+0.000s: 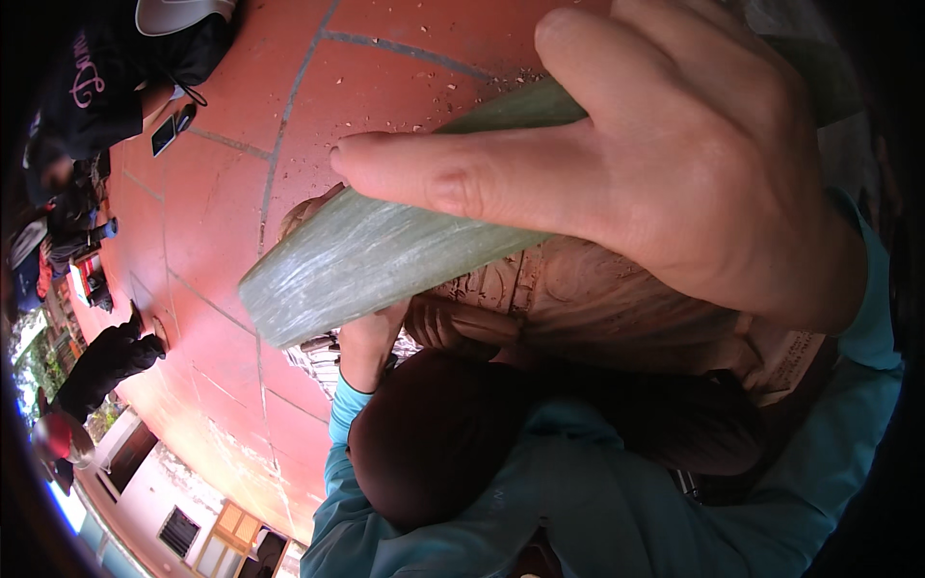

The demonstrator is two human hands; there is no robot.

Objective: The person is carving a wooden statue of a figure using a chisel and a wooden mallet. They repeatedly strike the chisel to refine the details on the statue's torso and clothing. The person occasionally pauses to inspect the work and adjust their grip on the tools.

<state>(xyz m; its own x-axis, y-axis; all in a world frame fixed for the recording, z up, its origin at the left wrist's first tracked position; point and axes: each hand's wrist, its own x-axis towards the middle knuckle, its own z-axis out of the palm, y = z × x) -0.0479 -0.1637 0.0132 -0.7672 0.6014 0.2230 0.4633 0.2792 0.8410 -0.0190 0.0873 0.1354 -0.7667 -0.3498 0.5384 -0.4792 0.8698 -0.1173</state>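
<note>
Right hand (674, 164) fingers grip a pale green blade (376, 255) over carved wood (597, 299); left hand (371, 337), at seven o'clock, presses the carving.

The pale green, flat, wedge-shaped piece with fine scratch lines on its face (366, 260) lies slanted across the view, its wide blunt end low on the left and its narrow part rising to the upper right. The right hand (674, 164) grips it from above, thumb pressed flat on its face. Under it is the brown carved wooden block with relief patterns (578, 289), touching its lower edge. The left hand (371, 342) holds this carved block at its left end.
</note>
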